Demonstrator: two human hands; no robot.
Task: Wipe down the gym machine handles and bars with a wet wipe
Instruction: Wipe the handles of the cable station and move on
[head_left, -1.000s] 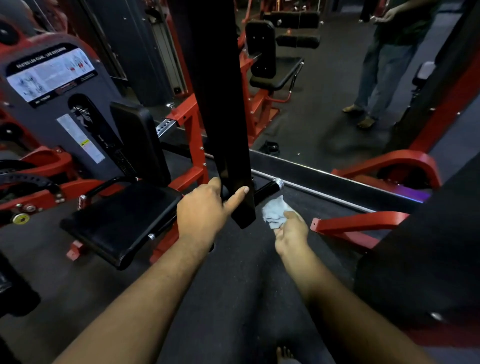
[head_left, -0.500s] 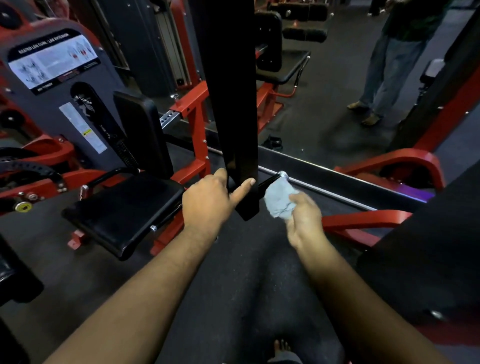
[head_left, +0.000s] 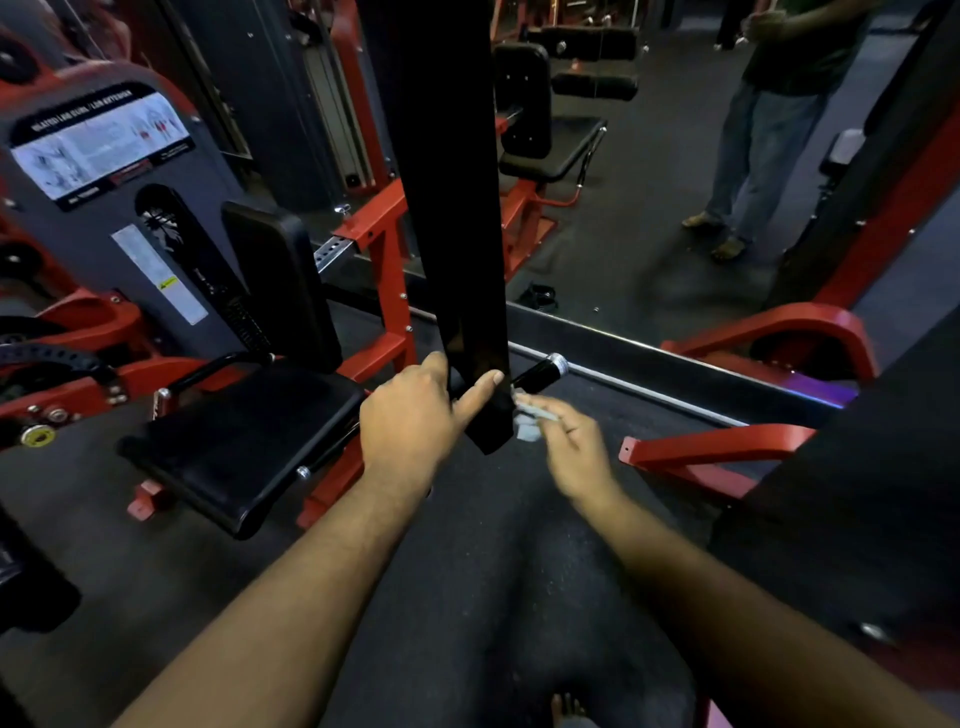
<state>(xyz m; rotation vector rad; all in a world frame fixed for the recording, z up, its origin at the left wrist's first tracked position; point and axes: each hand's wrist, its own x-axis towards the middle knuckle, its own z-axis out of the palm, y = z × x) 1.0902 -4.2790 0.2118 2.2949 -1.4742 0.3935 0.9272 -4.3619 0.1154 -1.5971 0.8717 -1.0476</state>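
A flat black bar hangs down the middle of the head view, ending just above the floor. My left hand grips its lower part, thumb across the front. A short black handle with a silver end cap sticks out to the right behind the bar. My right hand holds a crumpled pale wet wipe against the bar's lower right edge, just under that handle. The hand is blurred.
A red and grey leg machine with a black seat stands at the left. Red frame feet lie at the right. A floor mirror ahead reflects a standing person and another seat.
My right hand has moved the wipe from the handle's end cap down and left to the lower edge of the black bar. My left hand keeps its grip.
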